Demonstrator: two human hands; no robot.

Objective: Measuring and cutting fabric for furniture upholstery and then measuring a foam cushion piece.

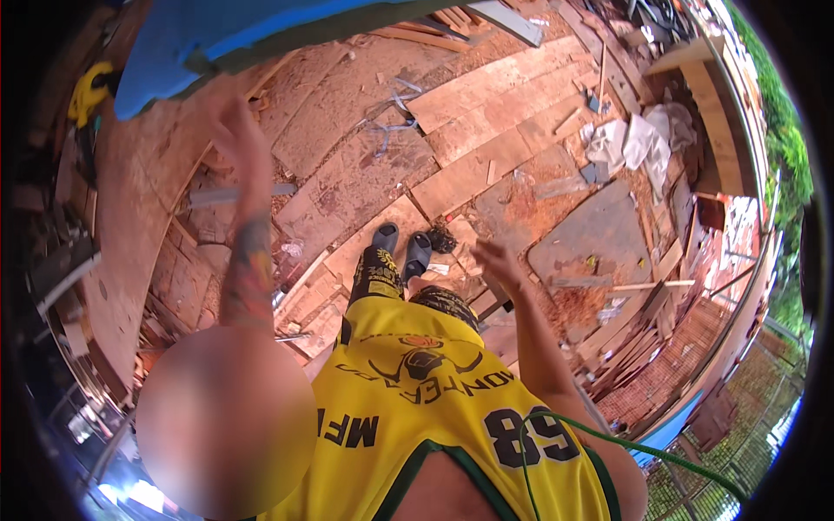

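Up at the top, the blue panel [217,43] juts over the plank floor [486,95], by the left hand [234,126], too blurry to tell if it's gripping. Right hand [498,263] is loosely open, empty; I'd guess panel handling's unfinished.

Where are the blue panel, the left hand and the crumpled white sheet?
Blue panel [204,43], head view: its broad face.
Left hand [236,130], head view: middle of the blurred hand.
Crumpled white sheet [641,146], head view: its folds.

Looks like a rough, open-sided woodworking yard tbh, going by the dusty, flat reddish-brown wooden boards [499,95] underfoot, heaped brown timber scraps [632,354] and leafy green trees [786,148] outside.
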